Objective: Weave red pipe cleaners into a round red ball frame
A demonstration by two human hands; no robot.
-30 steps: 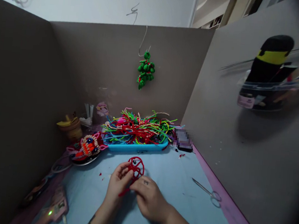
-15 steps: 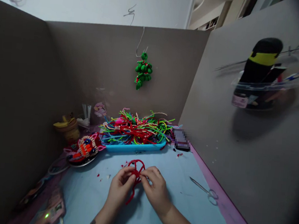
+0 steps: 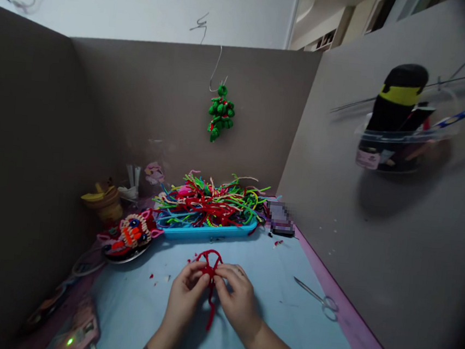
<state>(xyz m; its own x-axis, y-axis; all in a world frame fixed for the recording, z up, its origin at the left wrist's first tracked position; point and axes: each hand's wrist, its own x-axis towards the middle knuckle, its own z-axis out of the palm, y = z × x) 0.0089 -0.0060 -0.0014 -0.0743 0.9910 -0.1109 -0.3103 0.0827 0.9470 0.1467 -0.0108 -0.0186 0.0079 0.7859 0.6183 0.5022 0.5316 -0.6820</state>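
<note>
Both hands meet over the front of the blue work surface, around a piece of red cord work (image 3: 210,255) with a looped, ring-like top. My left hand (image 3: 187,290) pinches its left side between thumb and fingers. On the opposite side, my right hand (image 3: 239,297) grips it with thumb and fingertips. A loose red tail hangs down between the hands. The fingertips hide part of the knotted middle.
Behind the hands stands a blue tray (image 3: 210,231) heaped with colourful cords. Scissors (image 3: 317,298) lie at right, near a phone (image 3: 281,218). A cord-work figure (image 3: 134,231) sits on a dish at left. Grey panels (image 3: 259,106) enclose the table.
My right hand has shifted slightly left, closer to my left hand. The red tail has swung to the right and now hangs straighter down.
</note>
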